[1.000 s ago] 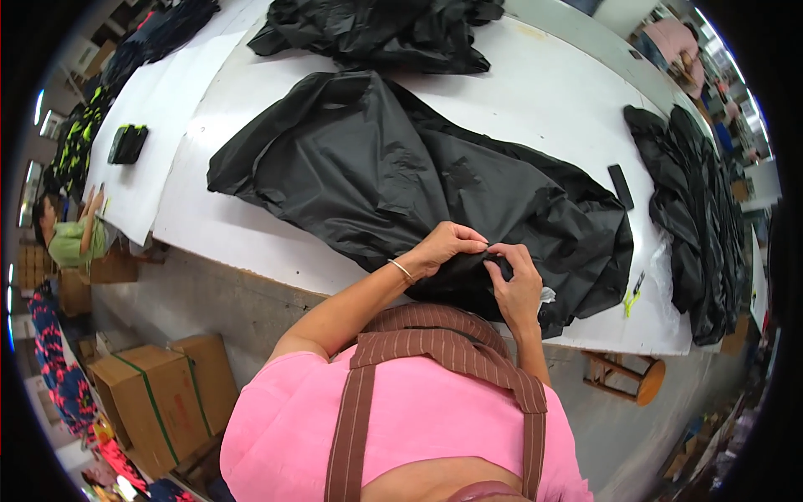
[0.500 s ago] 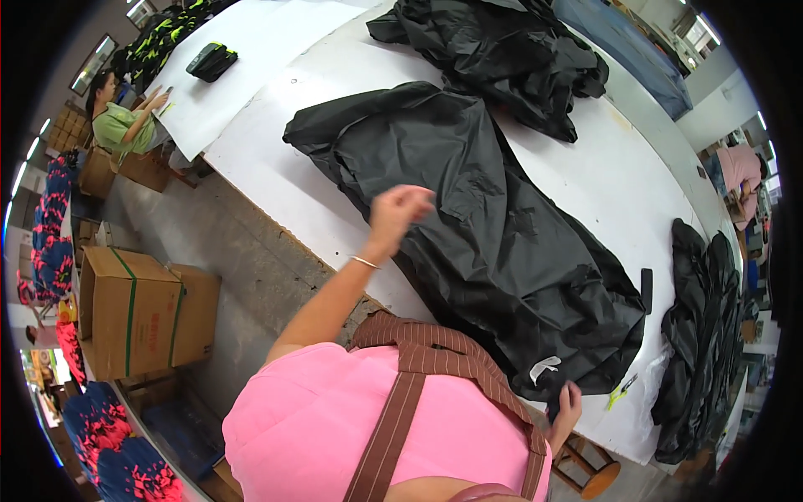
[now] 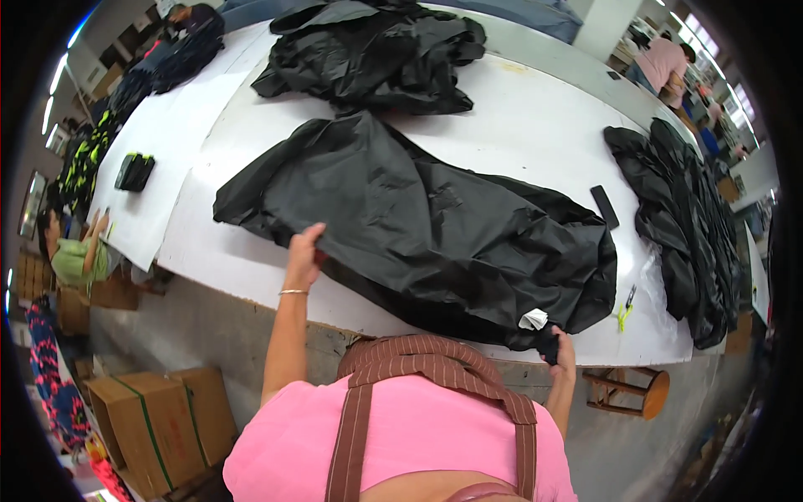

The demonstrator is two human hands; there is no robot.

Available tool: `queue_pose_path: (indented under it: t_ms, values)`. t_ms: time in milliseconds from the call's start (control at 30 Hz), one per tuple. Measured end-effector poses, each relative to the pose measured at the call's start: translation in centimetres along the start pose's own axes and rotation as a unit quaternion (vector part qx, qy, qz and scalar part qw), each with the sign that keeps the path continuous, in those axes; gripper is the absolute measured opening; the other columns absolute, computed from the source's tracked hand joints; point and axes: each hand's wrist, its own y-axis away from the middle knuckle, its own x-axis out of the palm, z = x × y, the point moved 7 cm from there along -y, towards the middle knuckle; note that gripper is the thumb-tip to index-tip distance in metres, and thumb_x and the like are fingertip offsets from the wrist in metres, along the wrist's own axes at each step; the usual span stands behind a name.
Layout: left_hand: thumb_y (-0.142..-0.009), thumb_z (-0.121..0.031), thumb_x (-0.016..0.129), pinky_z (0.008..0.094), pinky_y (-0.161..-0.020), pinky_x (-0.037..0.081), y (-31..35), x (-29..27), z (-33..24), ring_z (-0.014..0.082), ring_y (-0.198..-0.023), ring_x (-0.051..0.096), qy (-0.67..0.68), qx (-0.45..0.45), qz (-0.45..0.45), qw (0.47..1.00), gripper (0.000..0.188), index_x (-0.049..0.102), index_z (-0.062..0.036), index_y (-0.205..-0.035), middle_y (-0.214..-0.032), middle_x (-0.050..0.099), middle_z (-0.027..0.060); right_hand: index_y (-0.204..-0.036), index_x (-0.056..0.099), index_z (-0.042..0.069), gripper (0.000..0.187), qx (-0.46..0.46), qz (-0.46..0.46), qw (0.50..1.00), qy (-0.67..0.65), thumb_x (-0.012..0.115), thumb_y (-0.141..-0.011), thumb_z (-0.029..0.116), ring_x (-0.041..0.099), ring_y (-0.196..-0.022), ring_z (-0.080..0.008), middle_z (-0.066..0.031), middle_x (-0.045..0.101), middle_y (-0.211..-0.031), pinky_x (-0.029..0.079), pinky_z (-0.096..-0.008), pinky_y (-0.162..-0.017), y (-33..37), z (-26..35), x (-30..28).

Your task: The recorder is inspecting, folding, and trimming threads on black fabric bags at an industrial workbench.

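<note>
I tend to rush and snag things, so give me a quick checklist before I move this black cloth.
1. Left hand at the near edge of the black cloth: ok; firmness of grip, cannot tell.
2. Right hand holding the cloth's near right end, by the white piece: ok.
3. Cloth smooth: not ok, it is creased.
4. Small yellow-green tool off the cloth: ok, it lies beside it.
5. Pile on the right apart from the cloth: ok.
6. Underside free of loose things: cannot tell, hidden.

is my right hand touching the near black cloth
Touching. The head view shows your right hand with fingers against the near black cloth at its lower right end.
</note>
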Motion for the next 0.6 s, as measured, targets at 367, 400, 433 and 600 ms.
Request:
queue_pose_path:
  t_ms: [367, 400, 433, 600]
  values:
    - [-0.096, -0.025, 0.050, 0.0408, -0.105, 0.039, 9.4, 13.5, -33.3, 0.0277, -0.117, 0.054, 0.097, 0.507, 0.165, 0.840, 0.034, 0.057, 0.0007, -0.119, -0.124, 0.058, 0.0167, -0.132, 0.047, 0.007, 0.044, -0.521, 0.112, 0.801, -0.273, 0.052, -0.094, 0.028, 0.055, -0.112, -0.0250, -0.0109, 0.054, -0.128, 0.048, -0.0402, -0.094, 13.3, 29.0, -10.1]
    - [-0.096, -0.025, 0.052, 0.0388, -0.106, 0.038, 6.6, 18.0, -32.0, 0.0265, -0.119, 0.053, 0.024, 0.499, 0.216, 0.839, 0.036, 0.057, 0.0006, -0.121, -0.126, 0.057, 0.0157, -0.131, 0.047, 0.008, 0.043, -0.514, 0.103, 0.817, -0.240, 0.053, -0.094, 0.028, 0.058, -0.104, -0.0232, -0.0096, 0.058, -0.122, 0.051, -0.0364, -0.087, 11.0, 29.9, -10.5]
    - [-0.095, -0.025, 0.054, 0.0360, -0.106, 0.037, 4.8, 21.7, -30.4, 0.0248, -0.118, 0.054, -0.105, 0.526, 0.195, 0.821, 0.038, 0.056, 0.0003, -0.124, -0.127, 0.057, 0.0145, -0.127, 0.051, 0.009, 0.040, -0.500, 0.128, 0.834, -0.198, 0.054, -0.093, 0.029, 0.059, -0.095, -0.0207, -0.0080, 0.061, -0.115, 0.052, -0.0333, -0.079, 7.8, 30.5, -7.9]
    - [-0.090, -0.032, 0.061, 0.0460, -0.103, 0.038, -3.3, 23.4, -13.3, 0.0335, -0.123, 0.049, -0.471, 0.540, 0.192, 0.670, 0.048, 0.052, -0.0020, -0.127, -0.131, 0.053, 0.0172, -0.105, 0.066, 0.013, 0.030, -0.234, 0.043, 0.960, -0.145, 0.058, -0.093, 0.039, 0.056, -0.055, -0.0103, -0.0023, 0.063, -0.074, 0.044, -0.0231, -0.046, -1.6, 22.6, 5.1]
